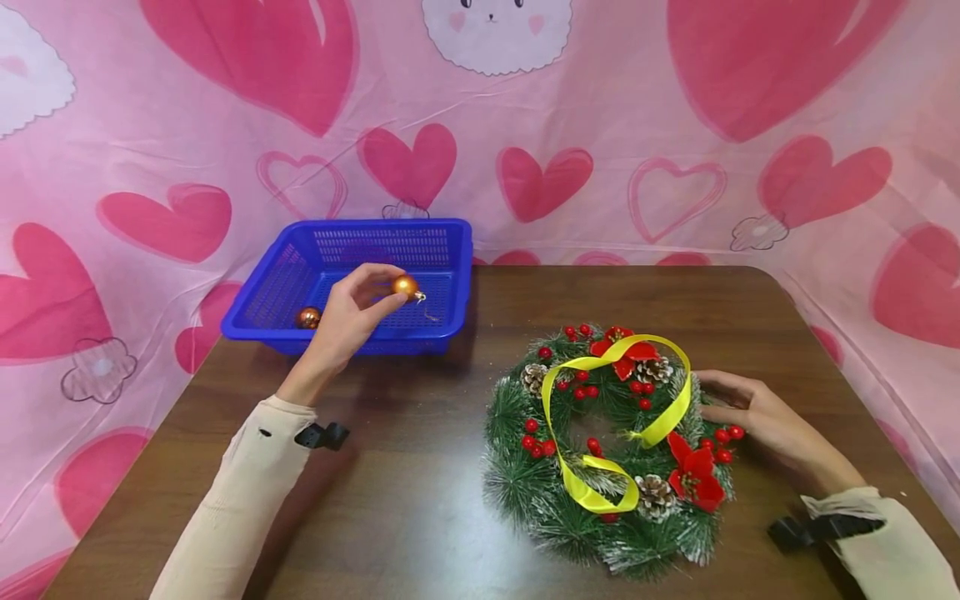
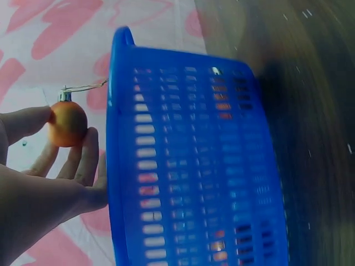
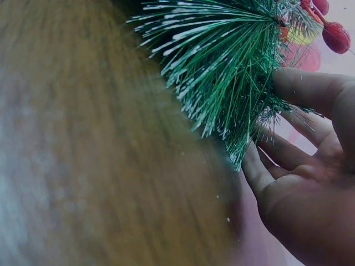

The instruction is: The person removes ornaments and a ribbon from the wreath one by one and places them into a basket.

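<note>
My left hand [image 1: 351, 315] pinches a gold Christmas ball [image 1: 406, 287] between thumb and fingers, over the blue basket [image 1: 459, 329]. The left wrist view shows the ball [image 2: 69, 123] with its silver cap and thin string loop upward, beside the basket wall [image 2: 183, 138]. A green Christmas wreath [image 1: 513, 483] lies on the table, set with red berries, pine cones [image 1: 655, 495] and red flowers [image 1: 697, 473]. Across it curls a yellow ribbon [image 1: 675, 408]. My right hand [image 1: 772, 421] holds the wreath's right edge, thumb and fingers around the frosted needles [image 3: 222, 72].
Another shiny copper-coloured ball [image 1: 308, 317] lies in the basket's left part. The basket stands at the back left of the brown wooden table [image 1: 405, 483]. Behind the table hangs a pink cloth [image 1: 480, 117] with hearts.
</note>
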Demonstrator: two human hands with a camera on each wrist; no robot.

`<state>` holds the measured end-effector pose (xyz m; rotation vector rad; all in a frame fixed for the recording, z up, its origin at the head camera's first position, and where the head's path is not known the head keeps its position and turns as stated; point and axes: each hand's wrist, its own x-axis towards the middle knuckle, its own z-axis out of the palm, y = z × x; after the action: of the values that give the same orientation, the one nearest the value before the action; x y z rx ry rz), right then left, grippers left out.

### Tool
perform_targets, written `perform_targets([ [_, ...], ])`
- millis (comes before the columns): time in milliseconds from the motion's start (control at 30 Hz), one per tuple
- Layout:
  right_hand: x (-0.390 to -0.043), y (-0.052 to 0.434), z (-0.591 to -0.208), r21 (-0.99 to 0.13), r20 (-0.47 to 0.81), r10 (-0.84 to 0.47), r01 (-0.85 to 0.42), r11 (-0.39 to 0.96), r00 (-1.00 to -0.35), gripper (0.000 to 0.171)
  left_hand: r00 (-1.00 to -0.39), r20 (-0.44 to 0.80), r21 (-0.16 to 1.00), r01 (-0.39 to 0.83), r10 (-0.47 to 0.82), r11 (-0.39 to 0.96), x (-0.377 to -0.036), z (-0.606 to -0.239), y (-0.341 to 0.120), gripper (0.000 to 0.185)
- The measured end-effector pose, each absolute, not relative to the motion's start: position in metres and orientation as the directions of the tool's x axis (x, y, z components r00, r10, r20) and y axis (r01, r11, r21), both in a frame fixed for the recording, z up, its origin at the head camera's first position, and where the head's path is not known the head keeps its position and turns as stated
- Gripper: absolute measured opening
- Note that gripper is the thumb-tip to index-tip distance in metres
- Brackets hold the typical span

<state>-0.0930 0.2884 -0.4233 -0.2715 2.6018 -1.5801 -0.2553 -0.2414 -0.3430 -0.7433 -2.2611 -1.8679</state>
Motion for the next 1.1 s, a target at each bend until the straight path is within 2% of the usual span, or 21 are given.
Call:
perform_targets([
  [300,-0.094,0.291,-0.425,-0.898,0.047,-0.228,-0.141,0.416,-0.973,0.044,-0.862,0.411,0.851,0.479,0.296,0.215,-0.257,-0.35,-0.257,0.03],
  [567,-0.093,0.291,-0.425,-0.89,0.049,-0.22,-0.143,0.432,-0.974,0.044,-0.858,0.412,0.772,0.508,0.307,0.382,-0.259,-0.358,-0.262,0.029],
  [800,-0.093,0.289,-0.423,-0.879,0.038,-0.206,-0.131,0.459,-0.978,0.044,-0.849,0.42,0.705,0.528,0.32,0.473,-0.259,-0.357,-0.26,0.028],
  [1100,-0.093,0.287,-0.42,-0.871,0.057,-0.224,-0.158,0.464,-0.973,0.044,-0.835,0.395,0.621,0.55,0.383,0.558,-0.261,-0.357,-0.26,0.029],
])
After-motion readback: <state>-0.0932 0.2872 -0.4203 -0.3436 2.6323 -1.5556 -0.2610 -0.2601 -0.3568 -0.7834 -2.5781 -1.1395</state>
